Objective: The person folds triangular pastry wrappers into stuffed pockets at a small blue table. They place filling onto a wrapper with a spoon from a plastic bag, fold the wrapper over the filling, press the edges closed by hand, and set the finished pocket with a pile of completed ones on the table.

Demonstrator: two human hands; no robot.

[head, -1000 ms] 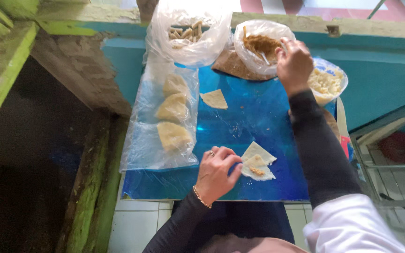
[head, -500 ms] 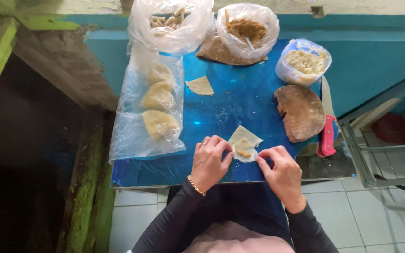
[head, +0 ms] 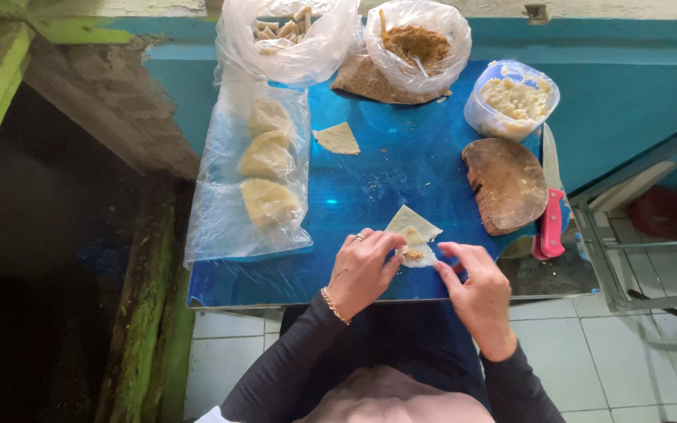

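1. A shiny blue tabletop (head: 370,180) carries everything.
2. Along its left side lies a clear bag (head: 256,176) with three pale dough lumps.
3. At the back stand two open bags and a tub (head: 511,98) of pale filling.
4. A loose triangle (head: 338,139) of dough lies mid-table.
5. On the right rest a round brown board (head: 505,184) and a pink-handled knife (head: 550,223).
6. At the front edge lies a wrapper (head: 411,233) with filling.
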